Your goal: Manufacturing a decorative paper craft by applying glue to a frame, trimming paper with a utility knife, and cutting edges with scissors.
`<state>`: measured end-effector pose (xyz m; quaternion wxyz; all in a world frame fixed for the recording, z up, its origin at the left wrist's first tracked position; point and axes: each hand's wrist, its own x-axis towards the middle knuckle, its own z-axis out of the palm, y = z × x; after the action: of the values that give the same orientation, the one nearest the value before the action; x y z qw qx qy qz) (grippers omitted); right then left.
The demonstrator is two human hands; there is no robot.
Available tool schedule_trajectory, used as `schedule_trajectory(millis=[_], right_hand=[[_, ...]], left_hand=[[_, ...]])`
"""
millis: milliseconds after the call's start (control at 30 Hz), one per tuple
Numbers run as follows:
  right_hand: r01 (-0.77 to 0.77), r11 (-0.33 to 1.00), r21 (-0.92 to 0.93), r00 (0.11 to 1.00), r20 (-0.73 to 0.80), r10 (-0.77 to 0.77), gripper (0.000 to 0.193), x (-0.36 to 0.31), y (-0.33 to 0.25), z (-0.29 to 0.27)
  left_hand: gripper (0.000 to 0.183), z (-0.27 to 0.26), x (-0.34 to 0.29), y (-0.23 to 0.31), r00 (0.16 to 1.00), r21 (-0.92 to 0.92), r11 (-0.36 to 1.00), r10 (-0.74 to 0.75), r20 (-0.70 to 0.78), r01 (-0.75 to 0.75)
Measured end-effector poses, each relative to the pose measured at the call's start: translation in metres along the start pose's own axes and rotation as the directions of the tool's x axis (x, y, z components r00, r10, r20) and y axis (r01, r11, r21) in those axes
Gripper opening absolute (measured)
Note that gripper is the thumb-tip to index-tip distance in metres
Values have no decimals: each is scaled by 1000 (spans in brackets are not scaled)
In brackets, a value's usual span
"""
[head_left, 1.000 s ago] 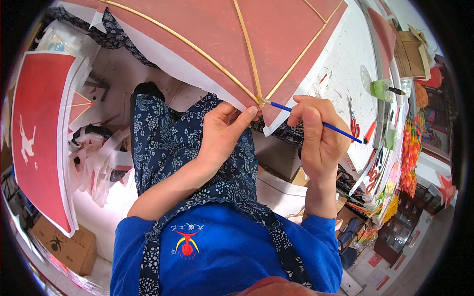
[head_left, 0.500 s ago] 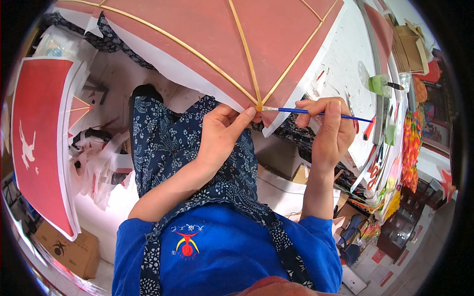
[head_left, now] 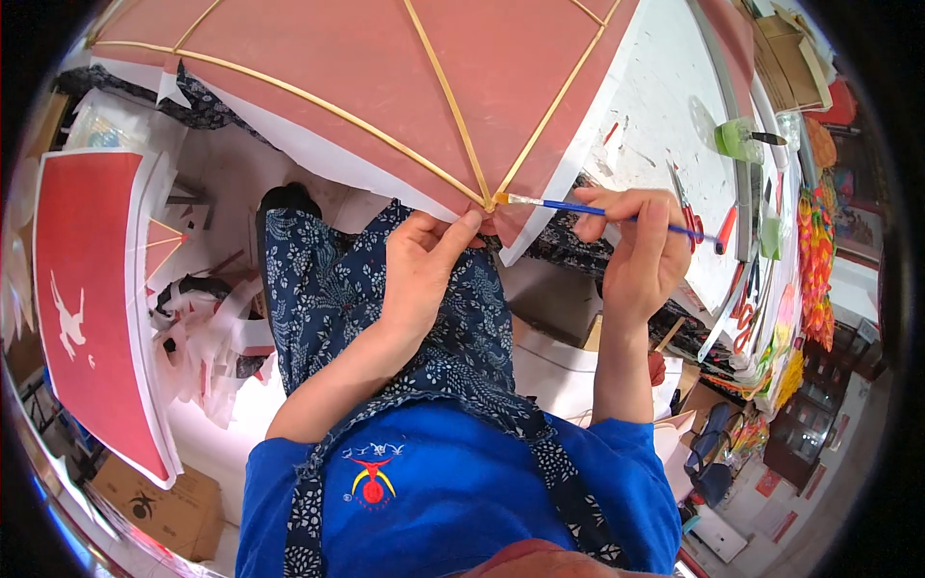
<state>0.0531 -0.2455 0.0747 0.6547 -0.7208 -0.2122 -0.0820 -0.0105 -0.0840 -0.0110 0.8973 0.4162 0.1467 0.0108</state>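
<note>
Here, pinching the near corner of a red sheet (head_left: 308, 48) with white margins in the left hand (head_left: 419, 255), nearly closed, with thumb pressed toward the forefinger just left of a joint (head_left: 489, 204) of three split-bamboo strips (head_left: 445, 96). Cannot tell the exact placing of the other left fingertips, partly hidden behind the sheet. Gripping a slim paintbrush (head_left: 568, 205) in the right hand (head_left: 646, 255), curled almost fully around the blue handle, with thumb and fingers together. Pointing leftward with silver ferrule and yellowish bristles (head_left: 502, 198), right at the joint and seemingly touching it.

Lying across a white worktop (head_left: 665, 106) and jutting past its near edge at the pinched corner, in front of a navy floral apron (head_left: 385, 318) over a blue T-shirt (head_left: 491, 482). Fanning out from that corner: one strip near the sheet's left edge, one up the middle, one near its right edge.

Toward the worktop's right edge, red-handled scissors (head_left: 687, 220) and, just beside, a slim red tool (head_left: 726, 229); farther up, a green cup (head_left: 732, 140). Past the right edge, a bunch of orange-red decorations (head_left: 817, 279).

Well apart on the left, a second red panel (head_left: 111, 250) with a white figure; below it, a cardboard box (head_left: 193, 506). Between panel and apron, crumpled whitish scraps (head_left: 207, 347).
</note>
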Motion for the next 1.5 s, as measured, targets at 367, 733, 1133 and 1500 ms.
schedule_trajectory(millis=[367, 733, 1133, 1500], right_hand=[[108, 987, -119, 994, 34, -104, 32, -24, 2, 3], [-44, 973, -226, 998, 35, 53, 32, -3, -5, 10], [0, 968, -252, 999, 45, 12, 31, 13, -18, 15], [-159, 946, -283, 986, 6, 167, 33, 6, -20, 11]], left_hand=[[19, 1, 0, 0, 1000, -25, 1000, 18, -16, -18], [18, 3, 0, 1, 999, -25, 1000, 15, -42, -16], [18, 1, 1, -1, 999, 7, 1000, -2, -36, 3], [18, 1, 1, -1, 999, -31, 999, 13, -29, -14]])
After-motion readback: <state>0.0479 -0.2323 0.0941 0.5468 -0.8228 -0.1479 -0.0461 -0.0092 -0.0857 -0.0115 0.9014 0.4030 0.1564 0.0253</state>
